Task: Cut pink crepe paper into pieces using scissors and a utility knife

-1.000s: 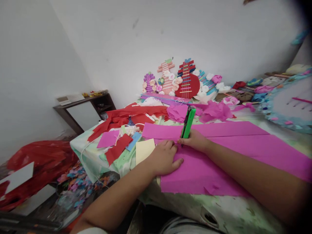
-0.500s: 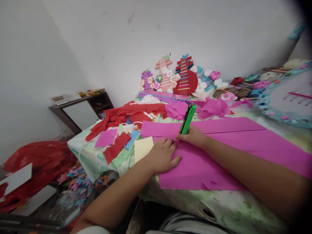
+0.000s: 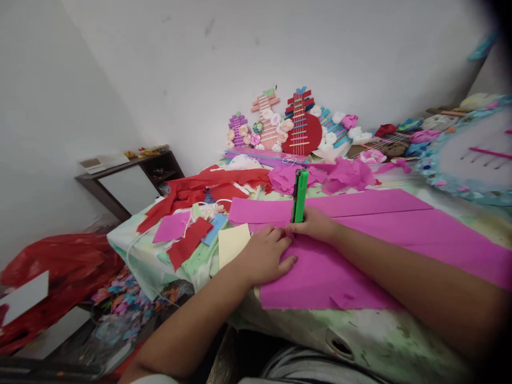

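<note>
A large magenta paper sheet point(image 3: 352, 261) lies over the near part of the table, with a long straight line across its upper part ending near my right hand. My right hand point(image 3: 314, 225) is closed round a green and black utility knife point(image 3: 300, 197), held almost upright; its tip is hidden by my fingers. My left hand point(image 3: 270, 256) rests flat on the sheet's left side, fingers spread a little, right beside the knife hand. A cream paper piece point(image 3: 232, 242) lies partly under my left wrist.
Red point(image 3: 190, 242) and blue point(image 3: 215, 228) paper scraps lie to the left. Crumpled magenta paper point(image 3: 348, 175) and a red guitar-shaped craft point(image 3: 306, 133) stand behind. A round blue-edged piece point(image 3: 472, 154) is at the right. A low cabinet point(image 3: 132, 184) stands beyond the table.
The utility knife has turned from leaning right to nearly upright, with its top shifted left. My left hand stays in place on the sheet. The whole view has moved slightly.
</note>
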